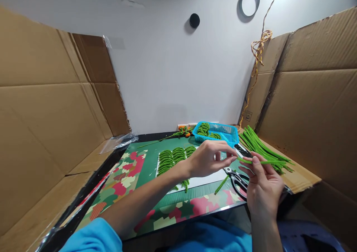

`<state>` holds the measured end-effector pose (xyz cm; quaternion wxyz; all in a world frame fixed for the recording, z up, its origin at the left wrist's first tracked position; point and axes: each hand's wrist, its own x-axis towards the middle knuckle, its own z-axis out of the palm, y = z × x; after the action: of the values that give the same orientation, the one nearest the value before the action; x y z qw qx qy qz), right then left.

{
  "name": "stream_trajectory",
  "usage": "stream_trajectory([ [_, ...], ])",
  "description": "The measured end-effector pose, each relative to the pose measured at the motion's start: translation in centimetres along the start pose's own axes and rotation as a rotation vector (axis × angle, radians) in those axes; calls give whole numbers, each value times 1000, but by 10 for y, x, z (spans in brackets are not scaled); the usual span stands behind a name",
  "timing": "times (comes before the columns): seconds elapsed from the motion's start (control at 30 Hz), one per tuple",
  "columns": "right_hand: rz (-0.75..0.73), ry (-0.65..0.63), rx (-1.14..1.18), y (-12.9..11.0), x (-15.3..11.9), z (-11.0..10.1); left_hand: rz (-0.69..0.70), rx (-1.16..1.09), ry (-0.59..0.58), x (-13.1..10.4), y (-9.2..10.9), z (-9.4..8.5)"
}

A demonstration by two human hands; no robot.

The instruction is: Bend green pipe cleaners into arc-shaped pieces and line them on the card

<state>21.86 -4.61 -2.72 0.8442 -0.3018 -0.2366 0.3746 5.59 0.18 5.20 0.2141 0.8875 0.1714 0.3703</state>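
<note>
Pinching slender green stem, both hands, smooth skin

No words, brand names or numbers can be read. One small printed mark is seen low on the narrow cardboard panel at the right, just beside the hanging twisted cord. It is printed in dark lines on the brown board, and a square outline with a figure inside can be made out. The figure is too small to be identified, and no lettering can be read in it.
</note>
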Motion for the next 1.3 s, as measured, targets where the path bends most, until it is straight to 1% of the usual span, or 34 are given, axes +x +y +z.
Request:
stream_trajectory([
  [0.07, 28, -65, -27, 1, -2, 1, -34, -69, 29, 1, 1, -1],
  [0.17, 54, -114, -42, 4, -5, 3, -67, -78, -2, 1, 3, -4],
  [0.27, 15, -71, -20, 8, -7, 5, -89, 30, -87, 1, 5, -7],
  [0.37, -28, -36, -8, 7, -7, 4, -154, 117, -169, 1, 6, -8],
  [0.43, -39, -32, -15, 5, -6, 3, -180, 129, -211, 1, 5, -7],
  [0.53, -40, -24, -35, 2, -5, 1, -162, 116, -255, 0, 3, -5],
  [0.63, -14, -18, -53, 0, -4, 0, -157, 68, -242, 1, 3, -5],
  [0.77, 3, -18, -98, 1, -3, 0, -160, 0, -170, 2, 3, -8],
  [0.87, 19, -68, -188, 4, -4, 0, -112, 64, -108, 3, 3, -9],
  [0.97, 22, -151, -305, 9, -4, -1, -36, 211, -66, 2, 0, -10],
  [1.13, -12, -329, -534, 15, -3, -3, 93, 465, -86, -2, -4, -12],
  [1.3, -128, -423, -823, 14, -8, -3, 104, 526, -122, -3, -4, -12],
])
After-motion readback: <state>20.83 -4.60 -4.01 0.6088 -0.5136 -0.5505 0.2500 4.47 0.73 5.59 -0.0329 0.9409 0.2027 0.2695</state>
